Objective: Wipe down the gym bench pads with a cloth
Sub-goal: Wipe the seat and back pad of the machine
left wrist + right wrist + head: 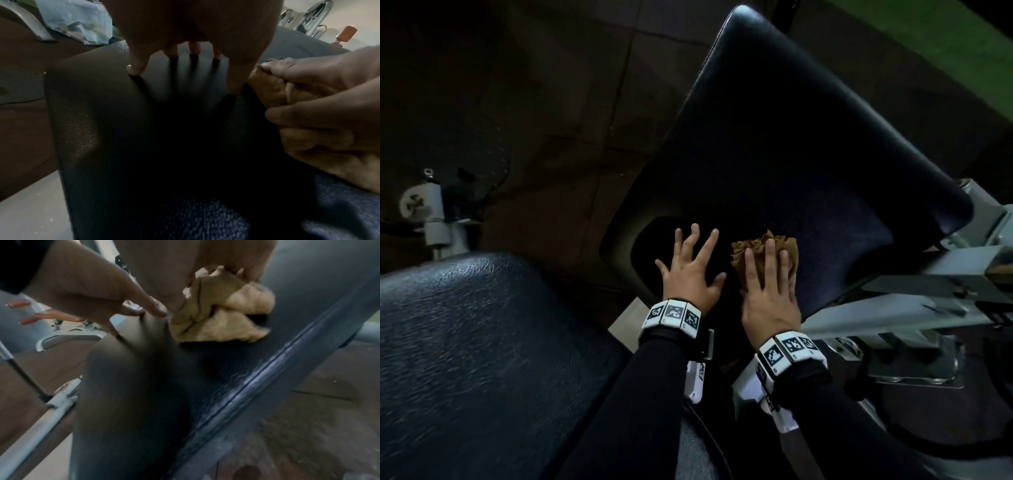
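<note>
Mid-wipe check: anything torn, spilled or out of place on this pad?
Nothing stands out. The bench pad shows no tear or spill; the right hand holds the bunched brown cloth on it, and the left hand rests flat beside.

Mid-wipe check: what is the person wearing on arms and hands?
The left hand and right hand are bare, ungloved. Long black sleeves reach both wrists. Each wrist carries a white band of square black-and-white marker tags, with a white camera unit beneath. A black cable trails by the left sleeve.

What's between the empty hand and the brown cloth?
Only a thin strip of bare black pad. The left hand and cloth sit side by side in the head view.
</note>
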### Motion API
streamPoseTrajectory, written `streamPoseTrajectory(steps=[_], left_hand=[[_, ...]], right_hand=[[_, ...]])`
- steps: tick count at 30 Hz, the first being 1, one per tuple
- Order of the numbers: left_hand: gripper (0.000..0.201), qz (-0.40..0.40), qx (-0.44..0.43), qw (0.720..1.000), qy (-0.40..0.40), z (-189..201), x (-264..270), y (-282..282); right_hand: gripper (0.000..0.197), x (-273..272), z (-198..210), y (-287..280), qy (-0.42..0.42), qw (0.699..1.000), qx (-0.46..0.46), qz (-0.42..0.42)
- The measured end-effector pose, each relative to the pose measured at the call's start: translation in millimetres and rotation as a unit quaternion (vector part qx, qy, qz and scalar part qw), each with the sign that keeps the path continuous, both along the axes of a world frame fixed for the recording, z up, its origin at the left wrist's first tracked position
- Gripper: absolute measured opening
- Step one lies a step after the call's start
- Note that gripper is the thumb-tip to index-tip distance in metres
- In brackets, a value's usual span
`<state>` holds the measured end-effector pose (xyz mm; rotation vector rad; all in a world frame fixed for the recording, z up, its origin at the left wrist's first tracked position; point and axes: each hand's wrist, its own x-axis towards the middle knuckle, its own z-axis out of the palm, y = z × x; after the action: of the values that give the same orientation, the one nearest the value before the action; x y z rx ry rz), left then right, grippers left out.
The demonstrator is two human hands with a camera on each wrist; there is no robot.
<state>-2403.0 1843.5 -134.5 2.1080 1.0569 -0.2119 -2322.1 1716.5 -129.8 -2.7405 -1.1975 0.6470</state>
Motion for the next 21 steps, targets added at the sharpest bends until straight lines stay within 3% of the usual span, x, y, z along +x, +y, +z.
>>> streamPoseTrajectory(steps=[12,17,21], left_hand=[[0.091,-0.022,-0.003,0.999,0.025,0,2,-2],[0.093,-0.023,0.009,0.999,0.032,-2,2,-3],[0.095,-0.027,0.024,0.999,0.033,-3,2,-4]], right_hand=[[0.070,59,24,-71,-0.061,0.983,0.076,-0.158],[0.072,69,20,-88,0.016,0.945,0.152,-0.289],[0.075,70,13,-84,0.070,0.926,0.208,-0.307]])
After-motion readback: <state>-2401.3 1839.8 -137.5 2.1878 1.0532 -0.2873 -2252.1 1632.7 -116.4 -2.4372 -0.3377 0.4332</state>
